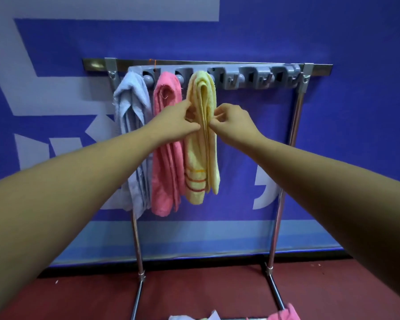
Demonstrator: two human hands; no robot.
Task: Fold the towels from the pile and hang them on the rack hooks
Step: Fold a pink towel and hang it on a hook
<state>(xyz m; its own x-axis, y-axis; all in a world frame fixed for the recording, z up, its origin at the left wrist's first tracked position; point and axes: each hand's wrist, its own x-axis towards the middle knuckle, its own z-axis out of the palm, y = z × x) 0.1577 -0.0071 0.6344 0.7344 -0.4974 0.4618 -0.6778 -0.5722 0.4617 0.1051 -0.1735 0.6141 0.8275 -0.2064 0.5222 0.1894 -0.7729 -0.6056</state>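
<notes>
The yellow towel (pixel 202 135) hangs on the rack's third hook, with the left hand (pixel 178 122) and right hand (pixel 234 122) pinching its edges. To finish neatly, the person should even both sides (three hooks (pixel 262 79) remain free).

Blue wall (pixel 333 31) before me, red floor (pixel 194 292) below.
Pale shapes (pixel 56 95) cross the wall; a lighter band (pixel 194 236) runs along its foot.

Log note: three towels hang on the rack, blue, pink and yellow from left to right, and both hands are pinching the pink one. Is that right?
Not quite. The head view shows the left hand and the right hand pinching the yellow towel, not the pink towel. The rest stands: the blue towel, pink and yellow hang left to right on the rack.
</notes>
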